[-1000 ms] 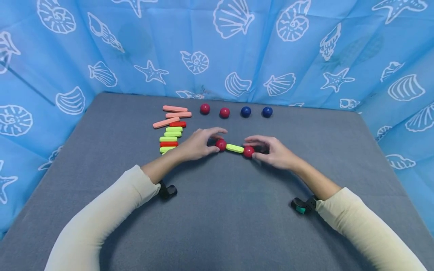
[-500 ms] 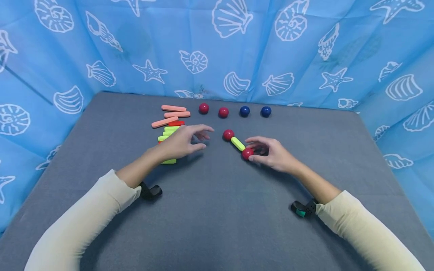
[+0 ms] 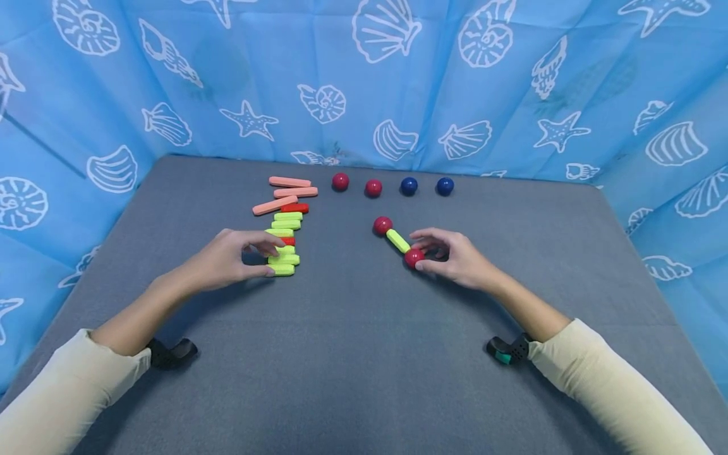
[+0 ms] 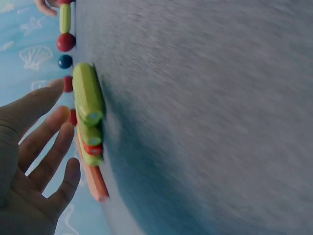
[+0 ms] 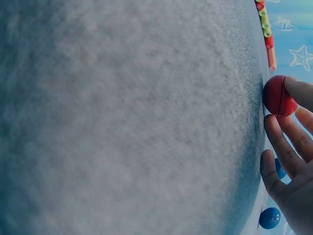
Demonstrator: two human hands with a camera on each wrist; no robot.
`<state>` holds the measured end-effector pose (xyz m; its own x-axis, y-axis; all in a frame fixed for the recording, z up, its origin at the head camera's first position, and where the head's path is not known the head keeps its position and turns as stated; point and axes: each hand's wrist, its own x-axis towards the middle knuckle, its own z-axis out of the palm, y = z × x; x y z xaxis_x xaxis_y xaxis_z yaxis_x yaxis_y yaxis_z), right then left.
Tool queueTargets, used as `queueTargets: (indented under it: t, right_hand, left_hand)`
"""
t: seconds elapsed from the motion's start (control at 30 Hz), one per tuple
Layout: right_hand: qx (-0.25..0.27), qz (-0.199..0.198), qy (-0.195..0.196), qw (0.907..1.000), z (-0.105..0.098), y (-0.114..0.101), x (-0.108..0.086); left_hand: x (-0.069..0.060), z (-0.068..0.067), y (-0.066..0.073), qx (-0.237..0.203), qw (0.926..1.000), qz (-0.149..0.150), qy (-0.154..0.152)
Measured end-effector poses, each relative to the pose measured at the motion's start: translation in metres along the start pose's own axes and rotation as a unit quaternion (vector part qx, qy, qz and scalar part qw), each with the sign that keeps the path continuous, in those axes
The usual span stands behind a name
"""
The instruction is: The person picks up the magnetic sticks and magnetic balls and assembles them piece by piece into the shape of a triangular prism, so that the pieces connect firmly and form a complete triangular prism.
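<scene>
My left hand point(image 3: 224, 259) is held over the column of short sticks at the left, thumb beside the nearest green stick point(image 3: 282, 270). In the left wrist view the fingers of that hand point(image 4: 41, 161) are spread and hold nothing, next to the green stick point(image 4: 88, 93). My right hand point(image 3: 463, 259) pinches a red ball point(image 3: 414, 257) between thumb and fingers. A green stick point(image 3: 398, 241) runs from that ball to another red ball point(image 3: 383, 225), farther back. The right wrist view shows the thumb of the hand point(image 5: 296, 166) against the red ball point(image 5: 275, 95).
Two loose red balls point(image 3: 340, 182) and two blue balls point(image 3: 408, 186) stand in a row at the back of the grey table point(image 3: 364, 366). Salmon sticks point(image 3: 290, 182) lie at the back left, near red sticks point(image 3: 296, 207). A blue patterned curtain point(image 3: 341, 57) hangs behind.
My left hand has let go of the far red ball and moved left to the stick column. The joined piece has turned, its far ball now farther back. My right hand has barely moved.
</scene>
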<state>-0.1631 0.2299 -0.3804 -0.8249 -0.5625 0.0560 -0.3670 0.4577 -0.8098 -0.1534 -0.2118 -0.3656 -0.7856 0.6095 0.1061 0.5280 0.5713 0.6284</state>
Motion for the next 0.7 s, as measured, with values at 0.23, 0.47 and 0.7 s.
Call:
queueTargets:
  t: [0.23,0.47,0.7]
  right_hand:
    - [-0.003,0.004,0.0,1.0,0.0,0.0,0.0]
    - [0.0,0.005,0.002,1.0,0.0,0.0,0.0]
    - [0.001,0.008,0.001,1.0,0.0,0.001,0.001]
  left_hand:
    - [-0.012,0.001,-0.009,0.022,0.9994,-0.025,0.008]
    - [-0.014,0.007,-0.013,0.015,0.9993,-0.035,0.004]
    - [-0.016,0.009,-0.011,-0.003,0.9997,-0.02,0.01]
